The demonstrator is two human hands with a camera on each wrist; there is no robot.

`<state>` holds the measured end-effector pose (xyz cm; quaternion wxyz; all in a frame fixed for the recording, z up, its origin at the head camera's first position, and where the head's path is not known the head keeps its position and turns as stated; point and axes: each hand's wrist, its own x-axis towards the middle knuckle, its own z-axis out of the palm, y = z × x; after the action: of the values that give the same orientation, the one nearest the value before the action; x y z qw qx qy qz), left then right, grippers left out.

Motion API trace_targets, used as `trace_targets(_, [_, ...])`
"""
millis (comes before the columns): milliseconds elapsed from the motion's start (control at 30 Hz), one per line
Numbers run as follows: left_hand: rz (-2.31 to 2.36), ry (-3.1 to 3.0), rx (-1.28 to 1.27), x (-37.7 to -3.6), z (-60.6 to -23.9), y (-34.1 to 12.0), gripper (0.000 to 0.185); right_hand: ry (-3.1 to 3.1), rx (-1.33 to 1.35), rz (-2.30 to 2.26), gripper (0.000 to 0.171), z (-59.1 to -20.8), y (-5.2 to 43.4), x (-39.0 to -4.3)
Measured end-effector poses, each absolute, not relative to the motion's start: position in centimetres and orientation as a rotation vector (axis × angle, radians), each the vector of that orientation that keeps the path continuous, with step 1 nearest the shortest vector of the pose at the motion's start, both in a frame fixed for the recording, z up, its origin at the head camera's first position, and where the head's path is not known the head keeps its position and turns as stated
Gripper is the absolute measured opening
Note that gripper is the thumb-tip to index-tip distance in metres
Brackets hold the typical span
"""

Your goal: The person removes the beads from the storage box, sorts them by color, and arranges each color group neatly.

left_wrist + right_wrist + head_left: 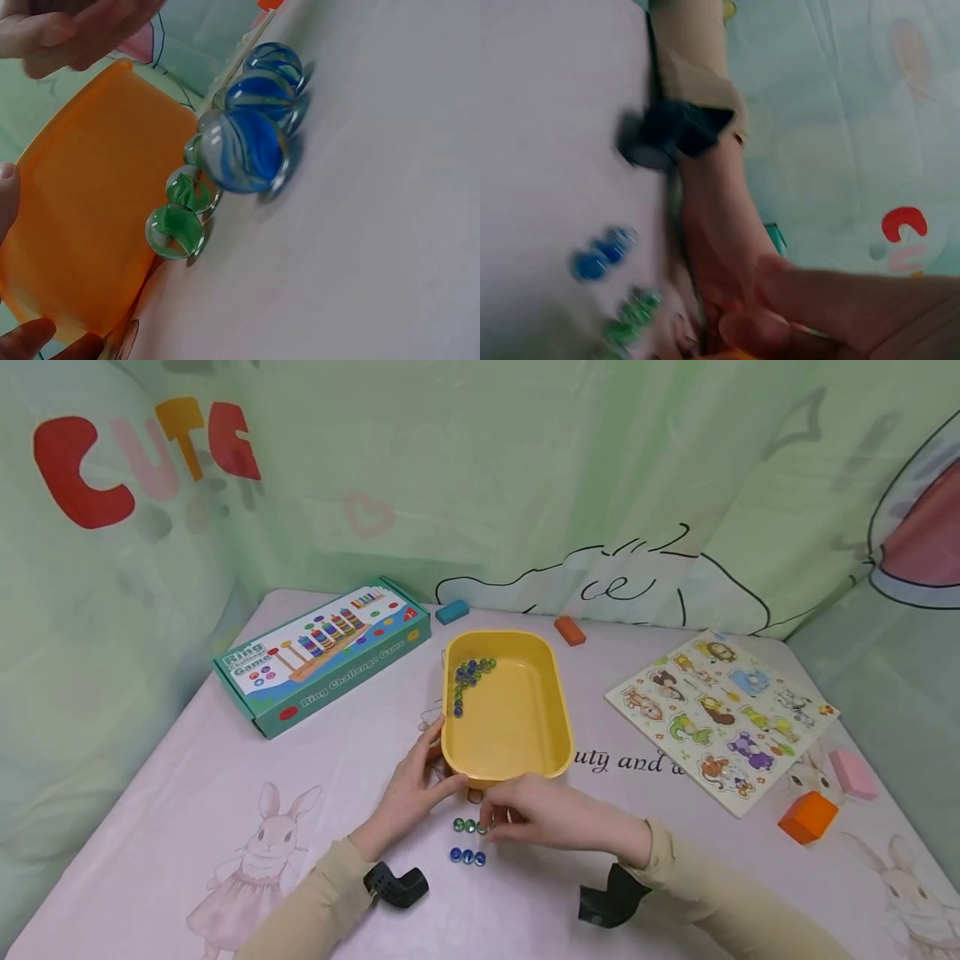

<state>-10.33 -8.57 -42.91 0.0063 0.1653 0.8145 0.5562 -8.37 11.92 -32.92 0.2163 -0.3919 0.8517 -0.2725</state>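
Note:
A yellow tray (506,752) stands mid-table with several blue and green marbles (468,677) in its far left corner. My left hand (438,758) grips the tray's near left corner, thumb on the front rim; the left wrist view shows the tray wall (82,225) with that thumb (30,341) below it. In front of the tray lie a short row of green marbles (465,825) (174,231) and a row of blue marbles (467,857) (244,150). My right hand (491,822) has its fingers bunched at the right end of the green row; what they hold is hidden.
A Ring Challenge Game box (322,652) lies at the left and an animal puzzle board (720,718) at the right. A blue block (452,611) and an orange-red block (570,630) sit behind the tray. An orange cube (807,816) and a pink block (851,774) are at the far right. Curtains surround the table.

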Motion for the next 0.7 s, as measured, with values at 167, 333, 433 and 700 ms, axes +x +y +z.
trace_targets(167, [1.753,2.543,0.522,-10.2,-42.8,-8.6,0.084,2.255,-1.125,-0.749,0.009,-31.4,12.2,-11.5])
trace_targets(333, [1.753,2.518,0.499,-10.1,-42.8,-8.5,0.085,2.283,-1.095,-0.713,0.008,-30.8,12.1,-14.7])
trace_targets(433, [1.751,2.505,0.486,-10.2,-42.8,-8.6,0.084,2.306,-1.023,-0.706,0.009,-30.9,11.9,-16.4])
trace_targets(700, [1.771,2.503,0.527,-10.4,-42.9,-8.6,0.083,2.444,-0.837,-0.7,0.01,-32.3,10.5,-19.7])
